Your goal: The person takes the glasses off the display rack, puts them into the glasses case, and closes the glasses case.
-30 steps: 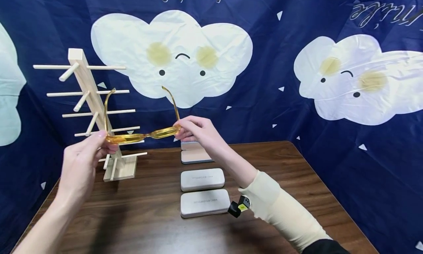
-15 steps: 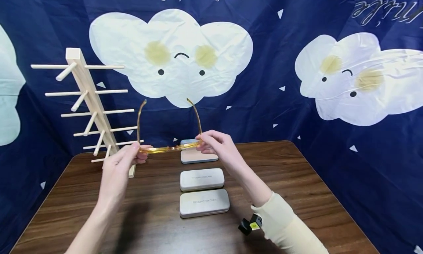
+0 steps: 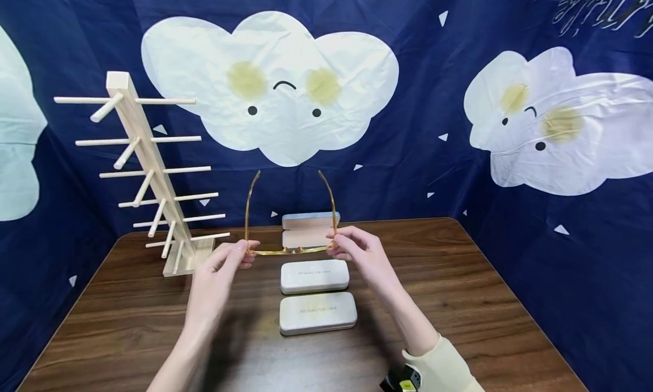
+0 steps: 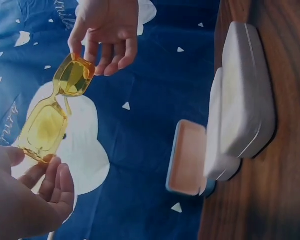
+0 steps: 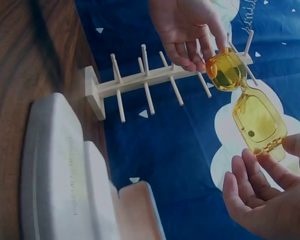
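Observation:
Yellow-tinted glasses (image 3: 275, 252) hang in the air above the table, both temples unfolded and pointing toward the backdrop. My left hand (image 3: 216, 278) pinches the left end of the frame between thumb and fingers. At the other end, my right hand (image 3: 364, 259) pinches the hinge corner. Both rectangular yellow lenses (image 4: 46, 127) show in the left wrist view, with a hand at each end. Behind the glasses in the head view lies an opened case (image 3: 306, 236) with a pinkish lining. Two closed white glasses cases (image 3: 314, 276) sit nearer, one before the other.
A wooden peg stand (image 3: 153, 165) rises at the back left of the brown table (image 3: 459, 301), with bare pegs sticking out. A dark blue cloth backdrop (image 3: 408, 171) with cloud prints encloses the table at the back and sides.
Both hands have carried the glasses right and downward, away from the peg stand to a place before the opened case. The cases and stand stay where they were.

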The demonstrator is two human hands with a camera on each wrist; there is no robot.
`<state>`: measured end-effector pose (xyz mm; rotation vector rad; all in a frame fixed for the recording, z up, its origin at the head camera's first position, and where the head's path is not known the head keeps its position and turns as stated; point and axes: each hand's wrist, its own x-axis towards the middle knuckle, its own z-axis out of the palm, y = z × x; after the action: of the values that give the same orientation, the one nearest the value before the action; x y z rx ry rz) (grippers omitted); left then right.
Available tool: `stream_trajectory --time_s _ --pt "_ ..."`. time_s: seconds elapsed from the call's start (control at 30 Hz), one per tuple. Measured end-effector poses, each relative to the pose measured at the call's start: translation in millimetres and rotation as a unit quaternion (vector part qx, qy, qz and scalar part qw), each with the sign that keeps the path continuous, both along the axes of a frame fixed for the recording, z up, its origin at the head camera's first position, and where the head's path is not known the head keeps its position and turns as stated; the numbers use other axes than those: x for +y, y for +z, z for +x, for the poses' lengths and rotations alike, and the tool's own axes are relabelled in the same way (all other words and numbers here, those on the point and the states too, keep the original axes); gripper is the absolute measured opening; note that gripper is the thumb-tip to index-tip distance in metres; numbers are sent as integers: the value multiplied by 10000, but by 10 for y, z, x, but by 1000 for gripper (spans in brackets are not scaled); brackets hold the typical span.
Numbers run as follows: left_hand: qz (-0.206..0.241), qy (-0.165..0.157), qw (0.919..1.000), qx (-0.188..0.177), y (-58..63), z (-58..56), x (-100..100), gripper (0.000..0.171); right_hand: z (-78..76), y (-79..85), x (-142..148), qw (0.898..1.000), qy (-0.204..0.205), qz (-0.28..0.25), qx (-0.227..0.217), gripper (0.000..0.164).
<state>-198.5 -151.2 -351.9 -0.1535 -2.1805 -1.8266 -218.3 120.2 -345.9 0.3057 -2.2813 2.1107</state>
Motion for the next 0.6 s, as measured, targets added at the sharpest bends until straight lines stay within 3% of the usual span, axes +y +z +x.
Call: stream_trajectory --time_s 0.6 --pt "-428 59 9977 -519 -297 150 219 29 201 -357 235 9993 -292 137 -211 28"
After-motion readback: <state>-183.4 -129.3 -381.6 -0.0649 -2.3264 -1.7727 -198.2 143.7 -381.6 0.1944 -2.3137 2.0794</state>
